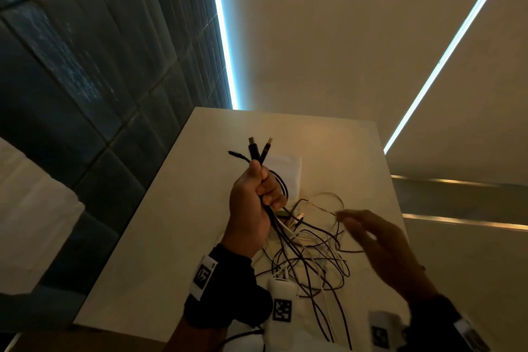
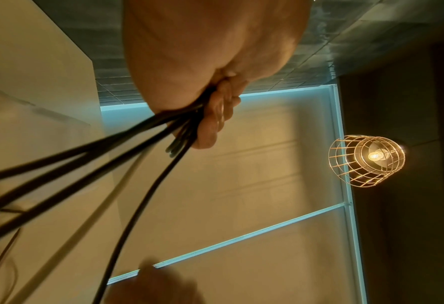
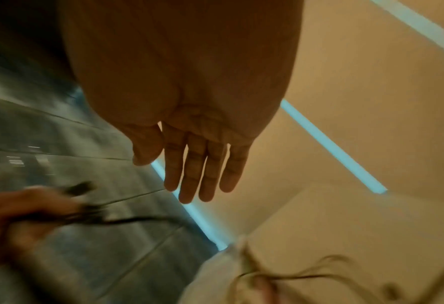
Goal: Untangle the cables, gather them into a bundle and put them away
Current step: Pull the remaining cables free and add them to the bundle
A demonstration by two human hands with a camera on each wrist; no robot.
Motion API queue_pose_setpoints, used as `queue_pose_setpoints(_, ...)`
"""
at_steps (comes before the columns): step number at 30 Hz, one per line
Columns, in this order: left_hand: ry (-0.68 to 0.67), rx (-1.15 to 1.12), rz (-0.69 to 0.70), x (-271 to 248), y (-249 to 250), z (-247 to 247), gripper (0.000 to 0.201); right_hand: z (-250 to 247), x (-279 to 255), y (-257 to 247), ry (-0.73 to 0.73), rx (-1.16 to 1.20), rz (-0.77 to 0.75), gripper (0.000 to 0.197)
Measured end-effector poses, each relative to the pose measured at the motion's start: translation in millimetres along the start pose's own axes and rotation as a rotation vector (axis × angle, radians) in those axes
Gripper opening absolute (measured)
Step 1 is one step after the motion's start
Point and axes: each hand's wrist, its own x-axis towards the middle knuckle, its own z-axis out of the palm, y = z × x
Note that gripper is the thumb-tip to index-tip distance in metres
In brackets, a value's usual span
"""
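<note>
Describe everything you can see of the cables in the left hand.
The cables are thin, mostly black, with a pale one among them. The left hand grips them upright in a fist; three plug ends stick out above it. Below it they fan down, taut, into a loose tangle on the white table.

No words, brand names or numbers can be read in any view. The only signs seen are black-and-white square code markers: one on a white tag [image 1: 204, 277] strapped to the wrist just behind the left hand [image 1: 251, 203], one on a white block [image 1: 281, 308] just beside that wrist, and blurred ones on a white tag [image 1: 381, 333] beside the right wrist. Their patterns cannot be deciphered.
</note>
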Motion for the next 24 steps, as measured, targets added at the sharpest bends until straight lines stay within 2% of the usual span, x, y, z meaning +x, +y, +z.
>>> queue_pose_setpoints(2, -0.007, 0.015, -0.002, -2.2, 0.2, 2.7, 0.035, 23.2, 12.5, -32.4, -0.108, 0.087, -0.1, 0.03)
queue_pose_setpoints(4, -0.013, 0.033, 0.002, -3.5, 1.3, 2.0, 0.036, 41.6, 18.4, -49.9, -0.155, 0.119, -0.18, 0.026)
queue_pose_setpoints(6, -0.001, 0.067, 0.011, -6.1, 4.2, 1.6, 0.036, 48.5, 19.5, -55.4, -0.113, 0.111, -0.24, 0.022)
queue_pose_setpoints(9, 0.014, 0.119, -0.008, -9.3, 6.7, -3.6, 0.037, 42.9, 14.2, -43.0, -0.017, 0.044, -0.234, 0.02)
queue_pose_setpoints(13, -0.052, 0.365, -0.06, -14.0, -1.1, -9.2, 0.055, 20.5, 0.9, -33.7, 0.085, -0.118, -0.215, 0.014)
queue_pose_setpoints(15, -0.051, 0.454, -0.076, -13.3, -2.0, -9.8, 0.045, 6.1, -7.2, -21.7, 0.157, -0.148, -0.161, 0.017)
queue_pose_setpoints(18, 0.05, 0.39, -0.031, -7.2, 13.3, -24.2, 0.037, -31.6, -24.3, 11.0, 0.306, -0.105, 0.108, 0.031)
queue_pose_setpoints(19, 0.061, 0.373, -0.012, -5.5, 18.9, -29.9, 0.037, -44.2, -31.7, 22.1, 0.334, -0.089, 0.168, 0.028)
queue_pose_setpoints(22, -0.018, 0.446, -0.049, -8.9, 23.6, -31.2, 0.039, -65.2, -47.7, 38.2, 0.325, -0.15, 0.265, 0.028)
queue_pose_setpoints(24, -0.052, 0.526, -0.081, -11.2, 19.5, -27.5, 0.036, -73.2, -54.8, 50.1, 0.381, -0.195, 0.346, 0.029)
